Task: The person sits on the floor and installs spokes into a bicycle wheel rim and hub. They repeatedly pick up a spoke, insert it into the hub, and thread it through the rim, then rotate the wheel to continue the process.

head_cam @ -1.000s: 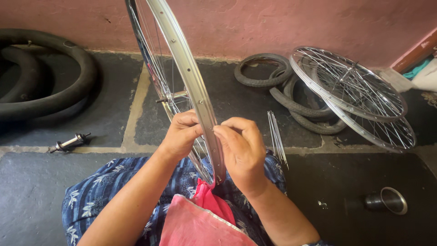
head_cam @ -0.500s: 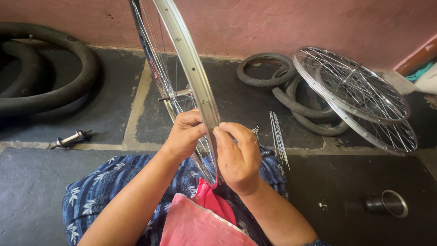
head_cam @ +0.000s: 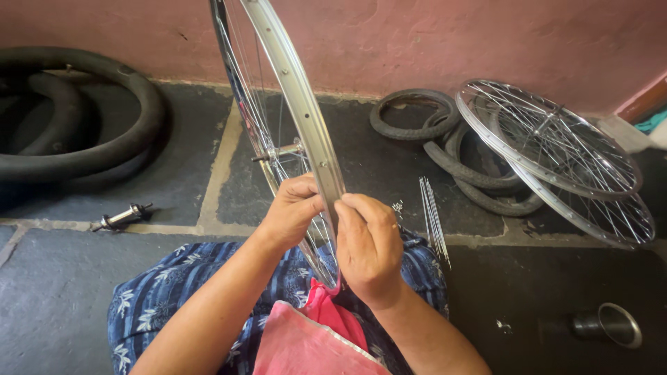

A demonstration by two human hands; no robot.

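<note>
left hand (head_cam: 295,208) and right hand (head_cam: 368,239) clamped on wheel rim (head_cam: 306,111) | grip unchanged | rim shifted slightly right

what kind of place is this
Probably a small bicycle repair workshop, worked on the floor. Both hands, left hand and right hand, grip a bare wheel rim; finished spoked wheels, tyres and loose spokes lie around.
</note>
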